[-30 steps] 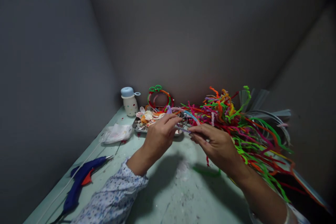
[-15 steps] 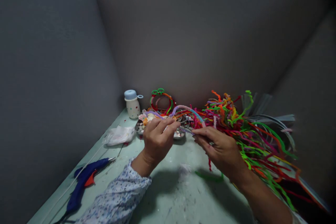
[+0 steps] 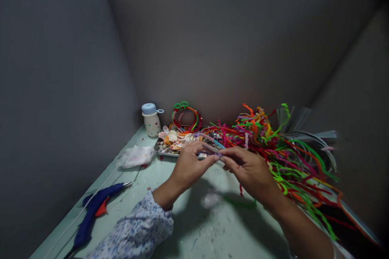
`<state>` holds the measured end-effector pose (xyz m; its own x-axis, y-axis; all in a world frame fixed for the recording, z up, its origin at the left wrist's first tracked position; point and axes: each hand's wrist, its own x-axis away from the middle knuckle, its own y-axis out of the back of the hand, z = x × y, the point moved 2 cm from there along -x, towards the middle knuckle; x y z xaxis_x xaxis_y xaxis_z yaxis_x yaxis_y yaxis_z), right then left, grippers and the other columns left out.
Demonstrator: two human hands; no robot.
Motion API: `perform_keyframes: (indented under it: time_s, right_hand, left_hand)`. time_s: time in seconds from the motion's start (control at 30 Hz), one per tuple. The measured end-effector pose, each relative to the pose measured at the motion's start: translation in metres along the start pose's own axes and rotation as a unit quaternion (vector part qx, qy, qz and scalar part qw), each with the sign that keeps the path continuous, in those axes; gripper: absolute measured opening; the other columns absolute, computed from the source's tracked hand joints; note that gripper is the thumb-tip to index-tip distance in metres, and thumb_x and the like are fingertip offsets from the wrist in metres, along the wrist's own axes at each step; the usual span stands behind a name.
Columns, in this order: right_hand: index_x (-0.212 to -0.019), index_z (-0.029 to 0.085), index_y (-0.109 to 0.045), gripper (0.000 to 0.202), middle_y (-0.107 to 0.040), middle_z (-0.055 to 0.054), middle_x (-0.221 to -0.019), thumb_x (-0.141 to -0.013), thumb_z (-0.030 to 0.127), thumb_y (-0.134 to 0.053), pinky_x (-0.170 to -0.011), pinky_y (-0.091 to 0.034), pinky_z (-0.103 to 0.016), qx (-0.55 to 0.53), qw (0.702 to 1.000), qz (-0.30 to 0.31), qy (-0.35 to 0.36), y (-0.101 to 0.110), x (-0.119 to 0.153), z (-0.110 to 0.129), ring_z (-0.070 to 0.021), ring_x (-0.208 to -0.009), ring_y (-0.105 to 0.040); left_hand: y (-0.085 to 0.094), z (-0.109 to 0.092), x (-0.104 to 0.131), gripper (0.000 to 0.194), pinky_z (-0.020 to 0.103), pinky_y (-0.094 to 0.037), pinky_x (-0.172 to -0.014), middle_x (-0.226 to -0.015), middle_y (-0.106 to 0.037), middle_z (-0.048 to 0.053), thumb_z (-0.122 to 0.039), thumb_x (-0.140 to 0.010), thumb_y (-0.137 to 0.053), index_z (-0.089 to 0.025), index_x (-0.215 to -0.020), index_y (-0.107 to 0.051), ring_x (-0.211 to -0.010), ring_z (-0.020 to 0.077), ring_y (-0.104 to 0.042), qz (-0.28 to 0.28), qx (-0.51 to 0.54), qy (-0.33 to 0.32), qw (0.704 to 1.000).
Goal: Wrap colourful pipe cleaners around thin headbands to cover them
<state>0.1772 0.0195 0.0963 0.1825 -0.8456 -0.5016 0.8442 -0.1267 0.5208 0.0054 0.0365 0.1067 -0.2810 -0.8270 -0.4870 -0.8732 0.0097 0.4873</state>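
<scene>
Hands closing together since earlier; left hand [image 3: 189, 166] and right hand [image 3: 247, 166] both pinching purple pipe cleaner [image 3: 209, 148] above tray [image 3: 161, 150].

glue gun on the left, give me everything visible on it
The glue gun has a dark blue plastic-looking body with an orange-red trigger and a thin metal nozzle. It lies on its side on the pale green table, near the left edge, nozzle pointing towards the back right, handle towards the camera. A white cord runs along beside it; where the cord joins cannot be made out. Neither hand touches it, and nothing rests on it.
</scene>
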Motion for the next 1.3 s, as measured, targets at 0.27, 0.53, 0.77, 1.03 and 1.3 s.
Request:
perform_keyframes:
  time_s: [0.27, 0.53, 0.77, 1.03, 1.3]
  right_hand:
    - [-0.094, 0.022, -0.069, 0.013, -0.072, 0.0, -0.076, -0.087, 0.02, -0.057, -0.056, -0.052, -0.023, 0.006, 1.0, 0.013, 0.014, 0.0, 0.001, 0.005, -0.0137, -0.061, -0.068]
    - [-0.093, 0.023, -0.069, 0.013, -0.072, 0.0, -0.078, -0.087, 0.019, -0.057, -0.06, -0.052, -0.023, 0.038, 0.998, 0.017, 0.041, -0.002, 0.002, 0.004, -0.0137, -0.064, -0.068]
    - [-0.093, 0.022, -0.068, 0.013, -0.071, -0.001, -0.079, -0.086, 0.018, -0.059, -0.066, -0.051, -0.025, 0.083, 0.993, -0.016, 0.079, 0.001, 0.001, 0.007, -0.0152, -0.071, -0.068]
    - [-0.093, 0.023, -0.068, 0.015, -0.072, -0.001, -0.081, -0.086, 0.015, -0.056, -0.069, -0.05, -0.026, 0.103, 0.99, -0.01, 0.095, -0.005, 0.003, 0.005, -0.016, -0.074, -0.067]
    - [-0.092, 0.022, -0.067, 0.014, -0.07, -0.002, -0.082, -0.086, 0.015, -0.056, -0.07, -0.049, -0.026, 0.122, 0.986, -0.022, 0.114, -0.007, 0.004, 0.002, -0.0167, -0.076, -0.066]
  left_hand:
    - [-0.007, 0.007, 0.001, 0.018, 0.029, -0.049, -0.073, -0.081, -0.071, 0.007, -0.031, -0.078, -0.064, -0.014, -0.081, -0.07, -0.077, 0.0164, -0.063, 0.054, 0.136, 0.136, 0.98]
    - [-0.009, 0.007, 0.002, 0.019, 0.029, -0.049, -0.071, -0.077, -0.07, 0.007, -0.031, -0.075, -0.065, -0.014, -0.078, -0.071, -0.075, 0.017, -0.062, 0.039, 0.127, 0.153, 0.979]
    - [-0.011, 0.011, 0.001, 0.024, 0.028, -0.048, -0.07, -0.08, -0.07, 0.008, -0.035, -0.074, -0.067, -0.012, -0.081, -0.07, -0.075, 0.0163, -0.062, 0.051, 0.167, 0.175, 0.969]
    - [-0.014, 0.015, 0.002, 0.025, 0.029, -0.045, -0.066, -0.074, -0.069, 0.007, -0.037, -0.07, -0.068, -0.012, -0.076, -0.069, -0.069, 0.0163, -0.06, 0.037, 0.165, 0.217, 0.962]
    - [-0.012, 0.011, 0.002, 0.026, 0.025, -0.04, -0.059, -0.068, -0.065, 0.003, -0.038, -0.072, -0.067, -0.013, -0.075, -0.068, -0.063, 0.0129, -0.054, 0.045, 0.19, 0.217, 0.956]
